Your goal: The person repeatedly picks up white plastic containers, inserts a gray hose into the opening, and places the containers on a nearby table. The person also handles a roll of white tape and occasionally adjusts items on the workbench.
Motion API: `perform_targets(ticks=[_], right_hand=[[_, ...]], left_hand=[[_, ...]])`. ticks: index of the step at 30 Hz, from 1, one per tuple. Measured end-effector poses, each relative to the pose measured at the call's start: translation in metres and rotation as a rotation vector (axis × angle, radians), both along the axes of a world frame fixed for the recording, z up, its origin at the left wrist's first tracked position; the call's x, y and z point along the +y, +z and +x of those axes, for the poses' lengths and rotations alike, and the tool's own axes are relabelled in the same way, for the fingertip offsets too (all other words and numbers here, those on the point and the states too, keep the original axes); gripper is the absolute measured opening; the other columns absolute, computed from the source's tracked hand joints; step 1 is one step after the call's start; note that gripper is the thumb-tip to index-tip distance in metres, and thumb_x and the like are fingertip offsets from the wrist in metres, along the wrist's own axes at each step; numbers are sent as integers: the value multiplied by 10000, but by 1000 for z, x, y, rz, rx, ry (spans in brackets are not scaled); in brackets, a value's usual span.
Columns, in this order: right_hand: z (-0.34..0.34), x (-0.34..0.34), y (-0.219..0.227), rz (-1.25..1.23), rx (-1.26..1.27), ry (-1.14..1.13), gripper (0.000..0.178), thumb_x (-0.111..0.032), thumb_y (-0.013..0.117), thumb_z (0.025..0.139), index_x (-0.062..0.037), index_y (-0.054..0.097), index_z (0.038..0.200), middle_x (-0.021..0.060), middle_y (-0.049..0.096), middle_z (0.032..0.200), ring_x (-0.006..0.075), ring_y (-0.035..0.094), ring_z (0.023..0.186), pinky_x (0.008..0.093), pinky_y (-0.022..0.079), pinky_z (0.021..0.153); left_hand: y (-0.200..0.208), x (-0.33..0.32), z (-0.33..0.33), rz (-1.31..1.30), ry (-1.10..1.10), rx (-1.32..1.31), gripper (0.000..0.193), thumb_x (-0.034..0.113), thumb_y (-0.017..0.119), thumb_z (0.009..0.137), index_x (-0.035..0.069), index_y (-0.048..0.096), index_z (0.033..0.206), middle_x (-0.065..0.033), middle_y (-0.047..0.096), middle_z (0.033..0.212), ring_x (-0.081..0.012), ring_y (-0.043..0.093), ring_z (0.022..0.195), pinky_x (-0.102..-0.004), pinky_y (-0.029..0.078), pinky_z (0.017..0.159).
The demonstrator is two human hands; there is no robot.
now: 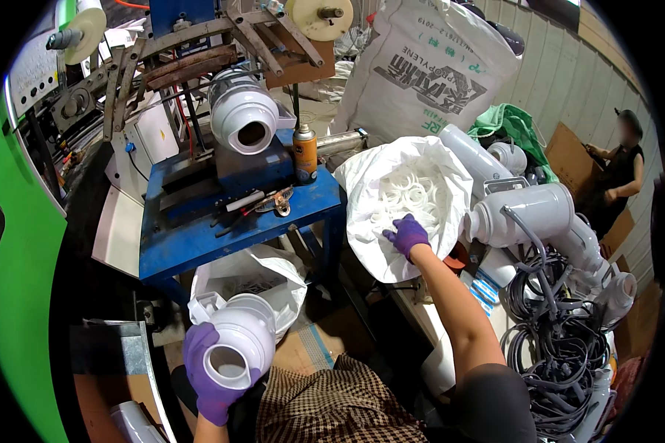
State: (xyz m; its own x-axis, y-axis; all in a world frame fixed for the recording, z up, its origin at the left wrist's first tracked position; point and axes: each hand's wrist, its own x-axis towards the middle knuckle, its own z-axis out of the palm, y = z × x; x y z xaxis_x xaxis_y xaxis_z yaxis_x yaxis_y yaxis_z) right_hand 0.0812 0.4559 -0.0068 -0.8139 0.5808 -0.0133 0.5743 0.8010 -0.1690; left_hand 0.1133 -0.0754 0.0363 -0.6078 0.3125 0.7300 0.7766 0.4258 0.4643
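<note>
In my purple-gloved left hand [210,373] is a pale grey plastic thermos jug casing [255,321], tilted with its round open mouth toward me. The fingers wrap around its side and neck. My right hand [408,236], also gloved in purple, reaches into a white sack [369,255]. Its fingers are apart and touch loose white plastic rings [410,196] heaped inside; no ring shows clearly in its grasp. A similar casing [247,111] sits in the machine above the blue metal workbench [236,240], its opening facing me.
On the bench stand an orange spray can [305,153] and several hand tools [255,205]. A second white bag [292,284] hangs open below. More grey jugs [528,214] and coiled black straps [547,354] crowd the right. A large woven sack [428,74] stands behind; another person [624,166] is far right.
</note>
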Motion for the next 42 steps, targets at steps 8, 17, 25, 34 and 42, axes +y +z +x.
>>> perform_targets(ticks=[8, 17, 25, 34, 42], right_hand=[[22, -6, -16, -167, 819, 25, 215, -220, 843, 773, -28, 768, 832, 126, 626, 1011, 311, 628, 943, 396, 508, 836], [156, -238, 78, -1372, 585, 643, 308, -156, 743, 919, 41, 731, 1156, 129, 746, 1126, 192, 719, 1000, 328, 562, 922], [143, -304, 79, -594, 743, 1025, 232, -7, 726, 790, -57, 716, 1017, 114, 734, 1020, 328, 721, 890, 395, 586, 754], [150, -315, 88, -378, 425, 827, 246, -15, 718, 686, -93, 702, 918, 76, 689, 897, 295, 682, 784, 382, 554, 668], [146, -321, 71, -311, 600, 896, 252, -49, 705, 746, -120, 687, 987, 51, 677, 962, 267, 686, 828, 372, 552, 678]], left_hand=[[-7, -12, 8, -67, 62, 28, 789, 462, 939, 642, 37, 624, 1227, -185, 638, 1272, -395, 616, 1182, -505, 486, 1050], [4, 23, 12, -108, -116, 89, 731, 345, 958, 654, 26, 621, 1218, -165, 656, 1247, -363, 634, 1170, -510, 464, 1060], [16, 40, 34, -214, -198, -1, 642, 307, 883, 713, 52, 615, 1238, -144, 613, 1351, -367, 570, 1265, -538, 378, 1118], [7, 55, 45, -276, -240, -46, 589, 150, 774, 703, 64, 611, 1262, -113, 621, 1365, -326, 565, 1302, -537, 353, 1144], [25, 56, 47, -300, -108, 36, 530, 209, 780, 735, 63, 655, 1229, -114, 658, 1312, -319, 597, 1267, -534, 367, 1134]])
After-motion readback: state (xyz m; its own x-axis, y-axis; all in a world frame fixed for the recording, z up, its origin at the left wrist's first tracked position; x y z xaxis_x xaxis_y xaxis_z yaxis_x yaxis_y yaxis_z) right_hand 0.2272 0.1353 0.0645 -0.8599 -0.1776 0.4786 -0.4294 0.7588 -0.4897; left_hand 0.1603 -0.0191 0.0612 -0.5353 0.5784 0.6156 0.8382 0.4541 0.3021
